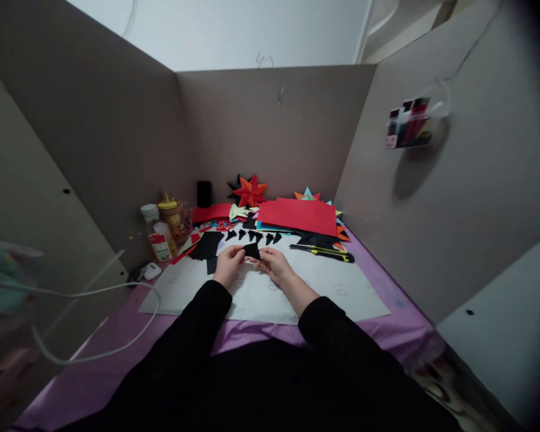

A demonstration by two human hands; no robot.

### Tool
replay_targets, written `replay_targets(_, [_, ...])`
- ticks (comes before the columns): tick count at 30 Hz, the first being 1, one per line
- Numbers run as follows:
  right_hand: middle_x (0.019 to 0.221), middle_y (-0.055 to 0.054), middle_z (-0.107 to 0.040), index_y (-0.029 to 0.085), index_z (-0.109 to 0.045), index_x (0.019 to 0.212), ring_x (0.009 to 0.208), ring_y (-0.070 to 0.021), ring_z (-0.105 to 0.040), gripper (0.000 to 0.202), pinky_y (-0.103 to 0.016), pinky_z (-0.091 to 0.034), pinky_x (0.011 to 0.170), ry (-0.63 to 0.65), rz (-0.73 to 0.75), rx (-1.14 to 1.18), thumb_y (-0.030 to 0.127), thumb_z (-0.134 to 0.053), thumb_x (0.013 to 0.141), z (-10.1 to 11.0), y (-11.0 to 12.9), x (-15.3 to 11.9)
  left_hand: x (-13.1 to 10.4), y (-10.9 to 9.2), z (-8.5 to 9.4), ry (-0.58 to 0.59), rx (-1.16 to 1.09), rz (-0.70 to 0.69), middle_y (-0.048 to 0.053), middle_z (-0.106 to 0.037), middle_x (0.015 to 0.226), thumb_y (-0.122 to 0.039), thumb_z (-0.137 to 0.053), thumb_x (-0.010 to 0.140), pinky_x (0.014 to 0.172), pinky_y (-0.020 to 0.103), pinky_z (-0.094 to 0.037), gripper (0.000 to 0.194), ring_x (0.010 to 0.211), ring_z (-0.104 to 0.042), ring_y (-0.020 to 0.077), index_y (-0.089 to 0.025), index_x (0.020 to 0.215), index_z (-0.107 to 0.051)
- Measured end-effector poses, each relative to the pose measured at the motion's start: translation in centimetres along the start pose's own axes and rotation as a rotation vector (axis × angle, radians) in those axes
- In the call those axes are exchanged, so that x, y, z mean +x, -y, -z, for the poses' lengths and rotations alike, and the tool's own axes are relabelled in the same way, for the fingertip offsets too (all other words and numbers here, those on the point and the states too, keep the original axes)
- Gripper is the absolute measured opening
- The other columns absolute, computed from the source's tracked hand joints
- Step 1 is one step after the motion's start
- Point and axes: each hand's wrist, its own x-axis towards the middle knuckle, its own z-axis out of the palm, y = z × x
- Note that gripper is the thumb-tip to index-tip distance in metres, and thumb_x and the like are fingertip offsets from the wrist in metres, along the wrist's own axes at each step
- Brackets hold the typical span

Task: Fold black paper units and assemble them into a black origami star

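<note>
- Both hands meet over the white sheet [342, 294] at desk centre. Left hand [228, 264] and right hand [273, 264] each pinch one end of a small black paper piece [252, 251], fingertips closed on it, the piece lifted just off the sheet.
- Piece looks part-folded, pointed; my reading is a fold in progress, not finished.
- Done so far, judged from the lay: a row of small black folded points [252, 235] sits at 12 o'clock of the hands, several of them, alike in shape. A larger black paper offcut [207, 245] lies at 10 o'clock.
- Finished red-orange paper star [251, 191] stands against the back wall at 12 o'clock, a black star partly behind it; more star tips in teal and orange show at 1 o'clock behind the red paper sheet [299, 216].
- Left, by my guess: more black points to fold, then assembly; the row is loose, nothing joined.
- Yellow-and-black utility knife [321, 252] lies at 2 o'clock, untouched.
- Two bottles at 10 o'clock: a white-capped bottle [158, 240] with a red and white label, a yellow-capped bottle [173, 217] behind. Label print too small to read.
- Faint pencilled marks on the white sheet, not legible.
- Pouch of coloured cards [409, 123] hangs on the right wall; no writing readable.
</note>
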Motion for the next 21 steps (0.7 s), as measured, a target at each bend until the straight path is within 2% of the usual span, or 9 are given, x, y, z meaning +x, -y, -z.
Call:
replay_targets(4, [0.066, -0.005, -0.067, 0.016, -0.058, 0.07, 0.068, -0.019, -0.067, 0.019, -0.024, -0.05, 0.055, -0.001, -0.002, 0.027, 0.016, -0.071, 0.057, 0.12, -0.09, 0.19, 0.01, 0.07, -0.03, 0.017, -0.032, 0.001, 0.003, -0.065, 0.068, -0.031, -0.066, 0.066, 0.064, 0.028, -0.049, 0.028, 0.062, -0.062, 0.0138, -0.012, 0.086, -0.061])
replay_targets(9, [0.064, 0.001, -0.063, 0.016, -0.06, 0.067, 0.064, -0.0152, -0.064, 0.022, -0.028, -0.049, 0.065, -0.038, 0.105, -0.065, 0.015, -0.073, 0.049, 0.22, -0.37, 0.48, -0.02, 0.01, -0.13, 0.074, -0.027, 0.002, 0.005, -0.066, 0.071, -0.03, -0.066, 0.068, 0.069, 0.03, -0.05, 0.025, 0.068, -0.064, 0.0156, -0.012, 0.085, -0.062])
replay_targets(16, [0.063, 0.0, -0.063, 0.015, -0.064, 0.074, 0.058, -0.0122, -0.056, 0.014, -0.026, -0.043, 0.06, -0.017, 0.356, -0.4, 0.022, -0.065, 0.061, 0.13, -0.33, 0.11, -0.27, -0.06, -0.13, 0.152, 0.002, -0.025, 0.005, -0.067, 0.075, -0.029, -0.067, 0.067, 0.069, 0.028, -0.05, 0.021, 0.068, -0.063, 0.0144, -0.013, 0.081, -0.066])
replay_targets(21, [0.064, -0.001, -0.062, 0.016, -0.065, 0.075, 0.058, -0.0128, -0.054, 0.012, -0.025, -0.043, 0.059, -0.039, 0.478, -0.55, 0.024, -0.061, 0.067, 0.27, -0.33, 0.3, -0.43, -0.21, -0.04, 0.186, 0.025, -0.013, 0.005, -0.068, 0.077, -0.037, -0.064, 0.071, 0.071, 0.027, -0.05, 0.03, 0.068, -0.061, 0.0131, -0.013, 0.089, -0.068])
